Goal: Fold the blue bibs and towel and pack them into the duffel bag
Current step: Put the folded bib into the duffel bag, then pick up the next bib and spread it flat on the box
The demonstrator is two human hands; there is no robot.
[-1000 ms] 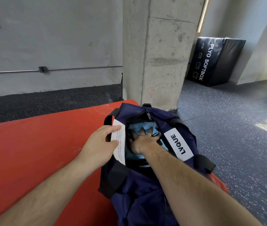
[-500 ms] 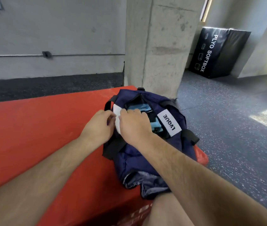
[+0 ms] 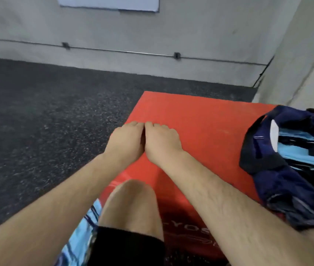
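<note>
The navy duffel bag [image 3: 279, 181] lies open at the right edge of the red padded box [image 3: 209, 120]. Light blue folded cloth [image 3: 302, 150] with dark stripes shows inside its opening. Another light blue striped cloth [image 3: 79, 233] lies low at the left, beside my knee and partly hidden by my left forearm. My left hand [image 3: 125, 141] and right hand [image 3: 162, 143] hover side by side over the box's left part, touching each other. Their fingers curl loosely downward and hold nothing. Both are well left of the bag.
My bare knee [image 3: 133, 204] and black shorts rise between my forearms at the box's near edge. Dark speckled rubber floor [image 3: 47, 121] spreads to the left. A grey wall with a thin rail runs behind, and a concrete pillar [image 3: 305, 73] stands at the far right.
Both hands left the bag's opening and moved left over the bare red box. My view swung left, so the bag now sits at the right edge.
</note>
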